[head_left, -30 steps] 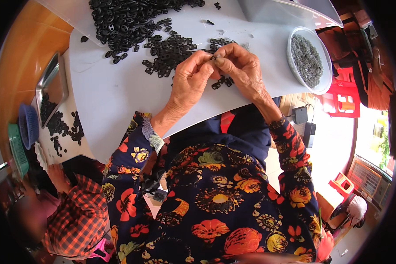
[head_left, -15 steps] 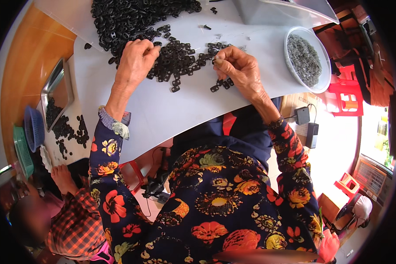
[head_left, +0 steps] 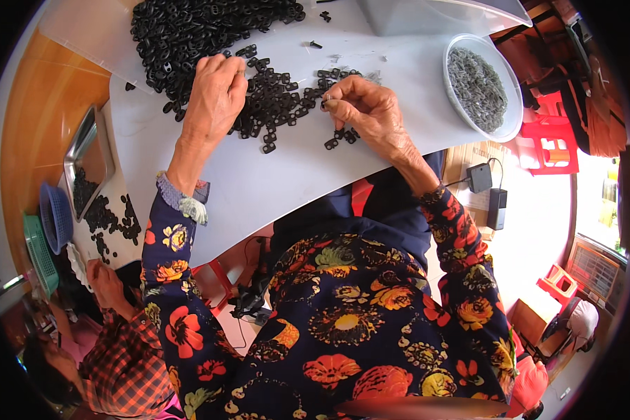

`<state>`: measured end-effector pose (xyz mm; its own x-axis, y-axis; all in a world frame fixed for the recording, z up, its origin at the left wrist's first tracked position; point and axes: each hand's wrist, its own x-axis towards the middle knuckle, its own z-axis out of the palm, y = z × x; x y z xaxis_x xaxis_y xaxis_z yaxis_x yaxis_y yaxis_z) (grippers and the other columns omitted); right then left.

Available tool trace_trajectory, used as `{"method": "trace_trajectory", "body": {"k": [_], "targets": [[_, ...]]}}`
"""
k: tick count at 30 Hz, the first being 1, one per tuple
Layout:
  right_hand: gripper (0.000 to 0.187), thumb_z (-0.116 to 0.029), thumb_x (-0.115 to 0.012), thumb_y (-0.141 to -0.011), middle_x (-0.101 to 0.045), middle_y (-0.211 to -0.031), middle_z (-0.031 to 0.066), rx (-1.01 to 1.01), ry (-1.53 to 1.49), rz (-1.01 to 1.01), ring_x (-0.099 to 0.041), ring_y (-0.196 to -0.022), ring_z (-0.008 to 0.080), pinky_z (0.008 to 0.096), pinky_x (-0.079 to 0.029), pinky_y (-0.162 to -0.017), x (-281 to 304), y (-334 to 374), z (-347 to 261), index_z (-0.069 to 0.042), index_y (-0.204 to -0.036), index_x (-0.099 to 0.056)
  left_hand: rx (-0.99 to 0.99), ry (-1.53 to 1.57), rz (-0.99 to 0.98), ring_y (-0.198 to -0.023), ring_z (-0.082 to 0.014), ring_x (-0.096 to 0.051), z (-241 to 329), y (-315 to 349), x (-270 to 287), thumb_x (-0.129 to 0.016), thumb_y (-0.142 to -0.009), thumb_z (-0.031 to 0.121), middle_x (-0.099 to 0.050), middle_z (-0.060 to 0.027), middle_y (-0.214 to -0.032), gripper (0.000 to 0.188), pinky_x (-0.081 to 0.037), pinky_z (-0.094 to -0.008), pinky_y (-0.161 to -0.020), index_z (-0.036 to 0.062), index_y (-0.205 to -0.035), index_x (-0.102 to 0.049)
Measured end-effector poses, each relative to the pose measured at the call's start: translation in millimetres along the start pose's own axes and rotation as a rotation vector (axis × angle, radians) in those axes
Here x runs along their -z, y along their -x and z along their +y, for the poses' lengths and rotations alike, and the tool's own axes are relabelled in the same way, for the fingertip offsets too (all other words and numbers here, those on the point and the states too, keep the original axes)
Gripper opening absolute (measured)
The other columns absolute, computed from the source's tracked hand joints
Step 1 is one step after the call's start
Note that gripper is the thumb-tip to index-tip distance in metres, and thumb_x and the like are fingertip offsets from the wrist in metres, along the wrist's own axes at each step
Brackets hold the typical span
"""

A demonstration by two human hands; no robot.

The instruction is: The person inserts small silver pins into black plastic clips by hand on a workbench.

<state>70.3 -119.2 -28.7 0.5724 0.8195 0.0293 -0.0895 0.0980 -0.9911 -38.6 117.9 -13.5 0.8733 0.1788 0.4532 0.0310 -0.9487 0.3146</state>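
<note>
My left hand (head_left: 213, 94) is curled over the edge of the black parts. Its fingers are closed and its fingertips are turned away, so what they hold, if anything, is hidden. Beside it spreads a loose heap of small black plastic pieces with two holes (head_left: 269, 101). My right hand (head_left: 371, 115) is pinched, thumb against forefinger, on a small black piece (head_left: 324, 106) with a pale glint on it. Beneath and around that hand lie more of the two-holed pieces. Left of both hands rises a big pile of black oval parts (head_left: 182, 42).
A round clear tub (head_left: 448, 98) of small grey wire-like pieces stands at the table's right. Clear plastic bins (head_left: 441, 17) (head_left: 84, 42) sit at the back. At left, a co-worker in a checked shirt (head_left: 122, 360) sits by a metal tray (head_left: 105, 150) and baskets (head_left: 54, 217).
The whole view has shifted slightly, so the table sits a little further left and up. My left hand has edged a little over the pieces; the right keeps its pinch. The co-worker's head has moved.
</note>
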Motion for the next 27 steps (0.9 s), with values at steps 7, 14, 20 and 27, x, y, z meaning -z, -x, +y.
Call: {"method": "trace_trajectory", "body": {"k": [7, 14, 20, 27], "targets": [[0.009, -0.008, -0.062, -0.089, -0.058, -0.075, -0.0005, 0.003, -0.029, 0.004, -0.052, -0.063, 0.0048, 0.0210, -0.046, -0.059, -2, 0, -1, 0.000, -0.089, -0.058, -0.110, -0.042, -0.242, -0.086, -0.0290, -0.049, -1, -25, -9, -0.056, -0.079, -0.001, -0.052, -0.0105, -0.077, 0.020, -0.044, -0.0364, -0.076, 0.0025, -0.098, -0.059], [0.010, -0.008, -0.063, -0.089, -0.058, -0.075, -0.0012, -0.020, -0.034, 0.016, -0.052, -0.063, 0.0049, 0.0215, -0.047, -0.059, -2, 0, -3, 0.000, -0.089, -0.057, -0.049, 0.071, -0.332, -0.082, -0.0285, -0.046, -6, -30, -7, -0.055, -0.077, -0.001, -0.049, -0.0113, -0.074, 0.009, -0.043, -0.0375, -0.072, 0.0000, -0.085, -0.052], [0.011, -0.009, -0.064, -0.088, -0.059, -0.075, -0.0015, -0.006, -0.077, 0.055, -0.053, -0.065, 0.0049, 0.0218, -0.048, -0.061, -3, 0, -3, 0.000, -0.090, -0.060, 0.120, 0.360, -0.251, -0.074, -0.0217, -0.055, 20, -25, -1, -0.058, -0.083, 0.005, -0.058, -0.0076, -0.075, 0.007, -0.045, -0.0316, -0.071, -0.0001, -0.085, -0.054], [0.015, -0.008, -0.063, -0.088, -0.062, -0.079, -0.0001, 0.036, -0.086, 0.128, -0.054, -0.069, 0.0059, 0.0215, -0.049, -0.065, -1, 0, -2, 0.002, -0.098, -0.064, 0.591, 1.237, -0.445, -0.076, -0.0110, -0.058, 52, -14, -11, -0.056, -0.091, 0.020, -0.064, -0.0062, -0.081, 0.021, -0.045, -0.0236, -0.073, 0.0000, -0.097, -0.059]]}}
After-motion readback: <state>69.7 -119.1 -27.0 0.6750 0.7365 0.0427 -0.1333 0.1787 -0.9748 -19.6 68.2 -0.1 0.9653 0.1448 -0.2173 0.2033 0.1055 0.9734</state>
